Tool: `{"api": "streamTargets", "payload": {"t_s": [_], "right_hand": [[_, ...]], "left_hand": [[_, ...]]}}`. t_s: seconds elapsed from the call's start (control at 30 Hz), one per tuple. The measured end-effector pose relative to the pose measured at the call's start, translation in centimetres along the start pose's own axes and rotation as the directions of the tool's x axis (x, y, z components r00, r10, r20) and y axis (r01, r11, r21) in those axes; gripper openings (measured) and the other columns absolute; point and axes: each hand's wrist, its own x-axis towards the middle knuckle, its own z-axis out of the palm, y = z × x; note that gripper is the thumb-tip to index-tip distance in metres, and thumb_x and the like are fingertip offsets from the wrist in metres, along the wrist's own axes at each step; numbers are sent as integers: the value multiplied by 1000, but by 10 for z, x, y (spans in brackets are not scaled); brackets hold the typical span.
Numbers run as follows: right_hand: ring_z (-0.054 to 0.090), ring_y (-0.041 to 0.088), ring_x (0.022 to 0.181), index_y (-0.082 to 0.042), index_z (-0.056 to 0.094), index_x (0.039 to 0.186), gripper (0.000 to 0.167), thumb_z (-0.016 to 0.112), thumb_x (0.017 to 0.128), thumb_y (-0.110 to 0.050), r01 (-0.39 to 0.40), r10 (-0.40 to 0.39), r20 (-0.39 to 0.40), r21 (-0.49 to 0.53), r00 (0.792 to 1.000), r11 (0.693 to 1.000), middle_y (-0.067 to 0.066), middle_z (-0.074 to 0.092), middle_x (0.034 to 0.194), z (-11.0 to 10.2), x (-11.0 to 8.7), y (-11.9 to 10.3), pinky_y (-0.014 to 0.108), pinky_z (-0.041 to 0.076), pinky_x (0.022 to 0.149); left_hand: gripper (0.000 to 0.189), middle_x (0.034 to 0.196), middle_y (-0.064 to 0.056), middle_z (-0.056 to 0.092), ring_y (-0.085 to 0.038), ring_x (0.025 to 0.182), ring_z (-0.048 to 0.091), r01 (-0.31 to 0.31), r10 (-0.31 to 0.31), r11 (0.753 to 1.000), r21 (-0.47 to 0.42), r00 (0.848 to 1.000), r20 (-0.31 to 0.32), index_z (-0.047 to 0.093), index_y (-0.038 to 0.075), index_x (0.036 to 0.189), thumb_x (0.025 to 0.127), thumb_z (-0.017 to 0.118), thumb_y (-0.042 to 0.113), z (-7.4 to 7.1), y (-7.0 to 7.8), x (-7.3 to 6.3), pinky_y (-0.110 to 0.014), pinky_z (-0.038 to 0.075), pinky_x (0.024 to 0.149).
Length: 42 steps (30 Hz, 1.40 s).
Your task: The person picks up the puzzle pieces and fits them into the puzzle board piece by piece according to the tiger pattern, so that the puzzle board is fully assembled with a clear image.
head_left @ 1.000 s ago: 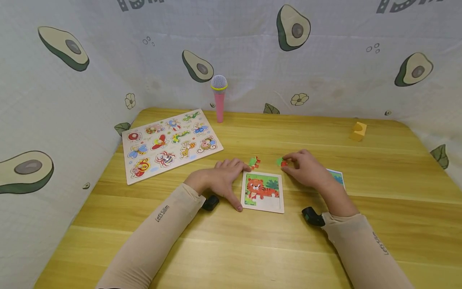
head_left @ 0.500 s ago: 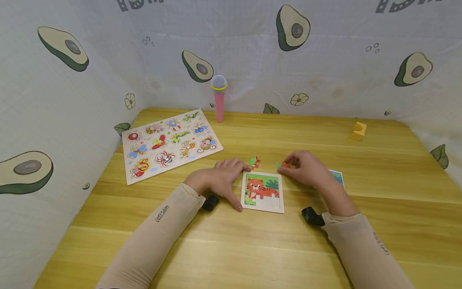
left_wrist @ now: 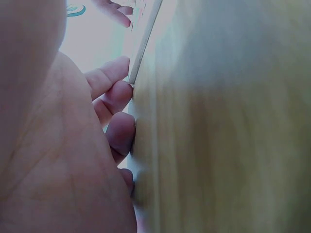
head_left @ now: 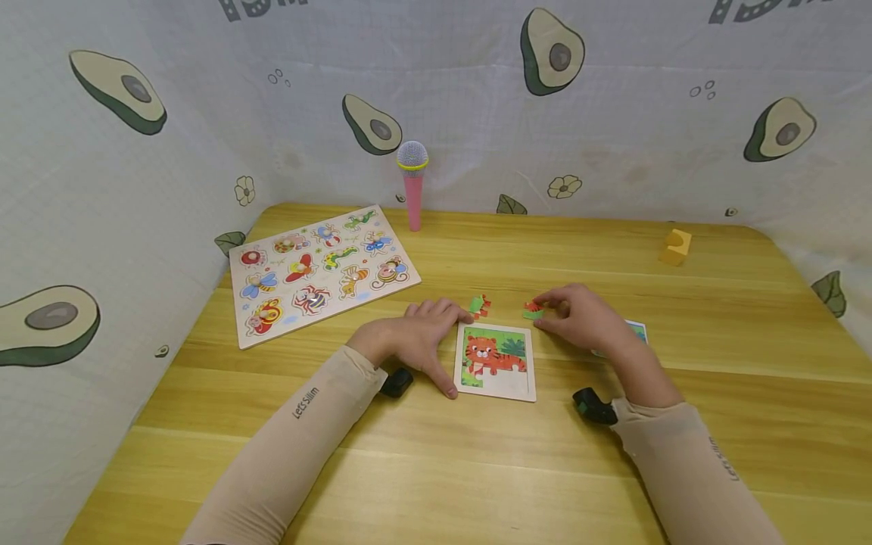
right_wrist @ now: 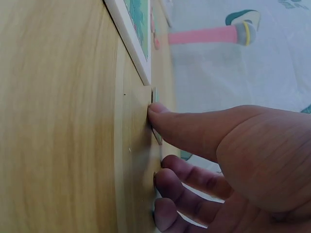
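Note:
A small square jigsaw board (head_left: 507,381) with a tiger picture lies on the table, its lower right part bare white. My left hand (head_left: 417,342) rests along its left side, thumb at the near corner and fingertips by the far corner. In the left wrist view, fingertips meet the board's edge (left_wrist: 142,51). Just beyond the board's right corner, my right hand (head_left: 579,319) pinches a red and green puzzle piece (head_left: 531,312) close to the tabletop. The right wrist view shows the thumb (right_wrist: 159,110) on that piece. More loose puzzle pieces (head_left: 480,306) lie by the left fingertips.
A wooden peg puzzle (head_left: 325,276) with insect figures lies at the back left. Behind it stands a pink toy microphone (head_left: 413,193). A yellow block (head_left: 676,248) sits at the far right. Partly under the right forearm is a blue-green picture board (head_left: 638,330). A printed cloth hangs behind.
The puzzle piece at the right fingertips has been turned, so its green part now faces nearer the board. The right fingers have shifted slightly. The left hand and the board stay put.

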Motion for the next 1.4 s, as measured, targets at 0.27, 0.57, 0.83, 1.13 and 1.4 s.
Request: {"api": "streamTargets", "payload": {"t_s": [0.27, 0.57, 0.83, 1.13, 1.4], "right_hand": [[55, 36, 101, 4, 66, 125, 46, 77, 91, -25, -68, 68, -20, 5, 997, 998, 24, 63, 121, 2, 0, -1, 53, 46, 89], [56, 32, 96, 2, 70, 119, 38, 76, 92, -24, -28, 28, -7, -10, 1000, 1000, 19, 66, 116, -1, 0, 3, 49, 47, 85], [60, 25, 88, -8, 75, 109, 34, 83, 85, -31, 35, -46, 137, 84, 990, 996, 6, 68, 105, -13, -8, -2, 38, 51, 74], [57, 19, 79, -12, 73, 94, 31, 90, 76, -30, 130, -183, 298, 188, 937, 973, -1, 64, 84, -7, -10, -7, 31, 50, 70], [51, 18, 73, -12, 69, 83, 30, 91, 72, -29, 200, -271, 403, 209, 874, 957, 2, 58, 77, -2, -13, -17, 27, 43, 63]], "left_hand": [[113, 145, 2, 32, -19, 125, 31, -5, 5, 1000, 2, 1000, 0, 30, 19, 152, 64, 86, 65, 0, 0, -1, -37, 25, 102], [114, 146, 2, 32, -19, 125, 31, -7, 7, 1000, 5, 1000, -1, 30, 19, 152, 64, 86, 65, -1, 0, -1, -37, 25, 102], [114, 146, 2, 32, -19, 124, 31, -7, 7, 1000, -4, 1000, 1, 30, 19, 152, 64, 86, 65, 0, -1, -1, -38, 25, 102], [114, 147, 2, 31, -19, 126, 30, -6, 6, 1000, 0, 1000, 4, 29, 19, 152, 65, 86, 65, 0, -1, -1, -38, 25, 102], [114, 147, 2, 31, -19, 123, 31, -10, 10, 1000, -5, 1000, 8, 29, 19, 152, 65, 86, 65, -1, -1, -1, -37, 25, 101]]}}
